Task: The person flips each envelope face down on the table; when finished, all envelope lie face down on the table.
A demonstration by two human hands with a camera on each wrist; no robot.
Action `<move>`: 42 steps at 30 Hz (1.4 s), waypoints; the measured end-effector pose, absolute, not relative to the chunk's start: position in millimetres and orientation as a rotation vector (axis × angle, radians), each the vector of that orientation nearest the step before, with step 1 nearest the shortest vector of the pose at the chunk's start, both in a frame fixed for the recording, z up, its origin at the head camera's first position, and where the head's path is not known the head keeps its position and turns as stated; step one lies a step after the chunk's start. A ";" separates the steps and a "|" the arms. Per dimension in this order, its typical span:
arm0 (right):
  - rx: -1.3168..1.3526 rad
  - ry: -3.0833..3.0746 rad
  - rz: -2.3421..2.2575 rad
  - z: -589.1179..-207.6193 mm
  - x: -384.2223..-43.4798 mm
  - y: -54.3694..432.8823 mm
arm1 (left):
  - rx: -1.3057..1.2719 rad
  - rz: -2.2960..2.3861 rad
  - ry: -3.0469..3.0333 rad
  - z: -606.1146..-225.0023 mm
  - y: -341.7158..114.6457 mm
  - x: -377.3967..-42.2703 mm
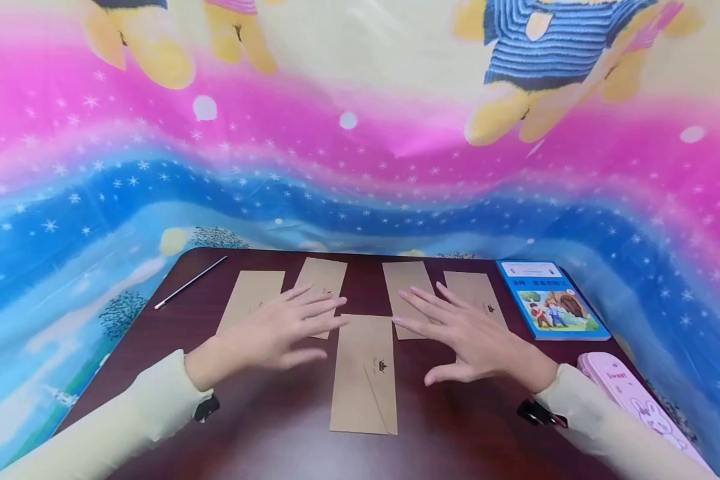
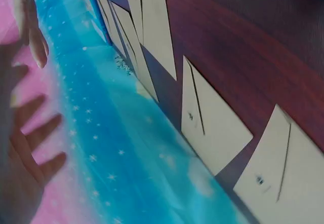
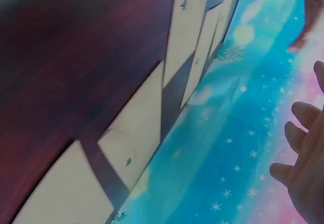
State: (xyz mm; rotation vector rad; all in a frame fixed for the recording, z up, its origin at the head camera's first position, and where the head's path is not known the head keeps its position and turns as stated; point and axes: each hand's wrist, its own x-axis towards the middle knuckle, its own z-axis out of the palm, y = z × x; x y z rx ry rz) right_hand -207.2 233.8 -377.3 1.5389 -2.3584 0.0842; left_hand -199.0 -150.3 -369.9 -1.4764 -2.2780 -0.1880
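Note:
Several brown paper envelopes lie on the dark table. The front-middle envelope (image 1: 363,400) carries a small dark crown print and a diagonal flap line. My left hand (image 1: 276,327), fingers spread and straight, hovers over the far-left envelope (image 1: 240,293) and the one beside it (image 1: 321,270). My right hand (image 1: 462,330), likewise spread, is held over the two right-hand envelopes, the inner envelope (image 1: 405,273) and the outer envelope (image 1: 480,290). Neither hand holds anything. In the left wrist view the left fingers (image 2: 43,138) appear apart from the envelopes.
A thin stick with a white tip (image 1: 191,283) lies at the table's left. On the right are a blue illustrated book (image 1: 555,300) and a pink pencil case (image 1: 642,407) with a rabbit drawing. A colourful cloth (image 1: 360,167) hangs behind the table (image 1: 264,427).

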 end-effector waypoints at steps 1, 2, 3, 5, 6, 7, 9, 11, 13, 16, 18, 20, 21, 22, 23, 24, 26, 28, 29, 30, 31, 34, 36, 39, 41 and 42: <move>1.540 -2.375 0.083 -375.2 -209.0 231.9 | -1.442 -0.227 -2.287 -372.4 -152.4 -202.3; 1.540 -2.390 0.087 -372.6 -211.2 229.3 | -1.400 -0.272 -2.313 -375.1 -155.0 -205.8; 1.539 -2.395 0.096 -369.5 -214.1 226.0 | -1.354 -0.314 -2.346 -377.7 -158.3 -209.2; 1.533 -2.385 0.116 -362.3 -222.1 217.7 | -1.251 -0.410 -2.456 -382.1 -166.8 -216.3; 1.534 -2.364 0.130 -358.3 -227.5 212.9 | -1.198 -0.436 -2.511 -384.1 -171.8 -220.1; 1.531 -2.344 0.146 -353.8 -233.6 207.2 | -1.132 -0.452 -2.580 -385.5 -176.3 -223.9; 1.520 -2.312 0.175 -344.3 -247.6 195.0 | -1.012 -0.449 -2.707 -385.7 -183.4 -232.8; 1.515 -2.319 0.186 -335.7 -262.9 180.9 | -0.930 -0.413 -2.810 -384.7 -187.4 -243.1; 1.501 -2.376 0.183 -329.4 -277.8 164.7 | -0.862 -0.364 -2.911 -382.4 -188.8 -252.7; 1.490 -2.496 0.168 -326.4 -297.4 137.9 | -0.775 -0.293 -3.064 -377.3 -190.3 -262.4; 1.482 -2.575 0.148 -327.8 -309.1 118.8 | -0.704 -0.236 -3.173 -374.5 -194.1 -266.7; 1.483 -2.640 0.140 -331.1 -321.1 98.7 | -0.626 -0.183 -3.269 -371.9 -200.6 -270.5; 1.480 -2.676 0.143 -333.2 -327.5 88.6 | -0.593 -0.167 -3.312 -371.4 -204.7 -272.7; 1.479 -2.709 0.156 -335.8 -333.9 78.8 | -0.558 -0.152 -3.352 -371.1 -208.7 -274.9; 1.474 -2.741 0.178 -338.6 -340.3 69.5 | -0.519 -0.139 -3.389 -370.5 -211.8 -276.8; 1.465 -2.770 0.200 -341.7 -346.9 61.0 | -0.484 -0.124 -3.419 -370.0 -214.7 -278.4; 1.435 -2.831 0.261 -348.1 -359.3 47.6 | -0.442 -0.109 -3.467 -368.6 -217.9 -280.9; 1.394 -2.881 0.296 -355.4 -369.8 37.2 | -0.420 -0.069 -3.509 -367.3 -218.8 -281.4; 1.380 -2.906 0.317 -358.7 -374.0 32.3 | -0.416 -0.024 -3.524 -366.6 -219.3 -280.8; 1.367 -2.934 0.345 -361.7 -377.5 27.0 | -0.420 0.037 -3.534 -365.8 -220.5 -279.7; 1.356 -2.960 0.378 -365.4 -381.0 21.4 | -0.415 0.098 -3.542 -364.7 -221.8 -277.9; 1.300 -3.019 0.473 -376.9 -388.8 3.0 | -0.355 0.284 -3.556 -362.3 -227.8 -271.3; 1.228 -3.041 0.522 -385.1 -391.9 -9.1 | -0.322 0.374 -3.559 -361.0 -231.6 -267.4; 1.078 -3.049 0.557 -398.0 -394.2 -28.3 | -0.300 0.416 -3.573 -361.4 -237.8 -262.3; 0.997 -3.041 0.552 -405.6 -393.3 -43.0 | -0.292 0.411 -3.577 -361.8 -243.2 -258.2; 0.967 -3.042 0.558 -408.7 -392.2 -50.8 | -0.289 0.395 -3.582 -362.3 -246.4 -255.7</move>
